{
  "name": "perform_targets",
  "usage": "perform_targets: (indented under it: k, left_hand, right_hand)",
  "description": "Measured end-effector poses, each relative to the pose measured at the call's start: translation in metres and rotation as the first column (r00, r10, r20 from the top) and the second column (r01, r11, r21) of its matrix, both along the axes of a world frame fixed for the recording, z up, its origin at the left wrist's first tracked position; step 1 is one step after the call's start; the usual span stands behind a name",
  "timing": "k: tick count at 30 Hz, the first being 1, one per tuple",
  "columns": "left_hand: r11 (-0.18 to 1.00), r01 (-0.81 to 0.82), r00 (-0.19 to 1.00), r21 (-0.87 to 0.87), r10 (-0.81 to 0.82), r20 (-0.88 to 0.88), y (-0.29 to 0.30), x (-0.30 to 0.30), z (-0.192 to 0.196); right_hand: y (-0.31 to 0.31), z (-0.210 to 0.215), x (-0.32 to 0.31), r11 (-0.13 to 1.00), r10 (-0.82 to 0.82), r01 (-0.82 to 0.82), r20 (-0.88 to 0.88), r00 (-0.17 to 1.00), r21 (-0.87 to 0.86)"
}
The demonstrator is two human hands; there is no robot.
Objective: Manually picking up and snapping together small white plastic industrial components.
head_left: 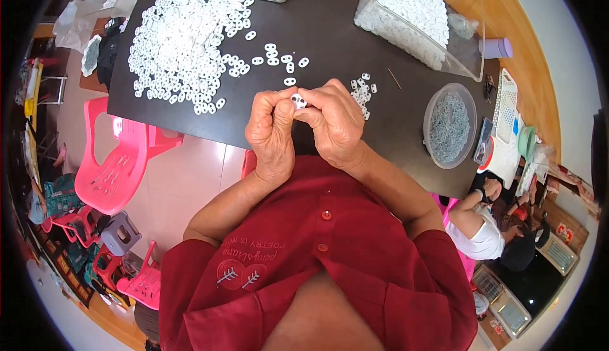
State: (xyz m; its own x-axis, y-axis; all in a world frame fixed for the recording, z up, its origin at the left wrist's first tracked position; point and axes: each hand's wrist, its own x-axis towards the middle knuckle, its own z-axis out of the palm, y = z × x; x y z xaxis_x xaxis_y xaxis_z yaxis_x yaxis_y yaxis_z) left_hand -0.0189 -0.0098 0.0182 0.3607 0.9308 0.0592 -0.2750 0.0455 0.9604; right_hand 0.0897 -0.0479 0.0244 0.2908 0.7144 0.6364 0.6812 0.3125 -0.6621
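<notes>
White plastic piece (pixel 299 101) with dark spots on it sits between the two hands, just above the near edge of the dark counter (pixel 317 24). Fingers of the left hand (pixel 271 134) pinch it from one side, and those of the right hand (pixel 335 123) grip it from the other — both thumbs close against it. Just beyond, a few loose two-holed pieces (pixel 271 55) lie scattered, trailing off from a big white pile (pixel 181 43) on the left. Near the right hand lies a cluster of smaller white bits (pixel 362 91), with a thin stick (pixel 394 79) beside it. Farther right stands a round bowl (pixel 436 156) of small greyish parts (pixel 450 126) — and beyond that, a clear tub (pixel 393 32) filled with white pieces.
</notes>
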Motion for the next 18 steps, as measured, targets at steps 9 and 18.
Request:
perform_targets:
  k: [9, 18]
  left_hand:
    - [0.999, -0.023, 0.999, 0.036, 0.025, -0.048, 0.0, 0.009, -0.01]
    - [1.0, -0.011, 1.0, -0.018, 0.011, -0.016, 0.003, 0.018, -0.008]
  right_hand:
    - [0.001, -0.011, 0.0, 1.0, -0.024, 0.024, 0.036, 0.999, 0.009]
    - [0.002, -0.012, 0.006, 0.999, -0.052, 0.052, 0.017, 0.999, -0.009]
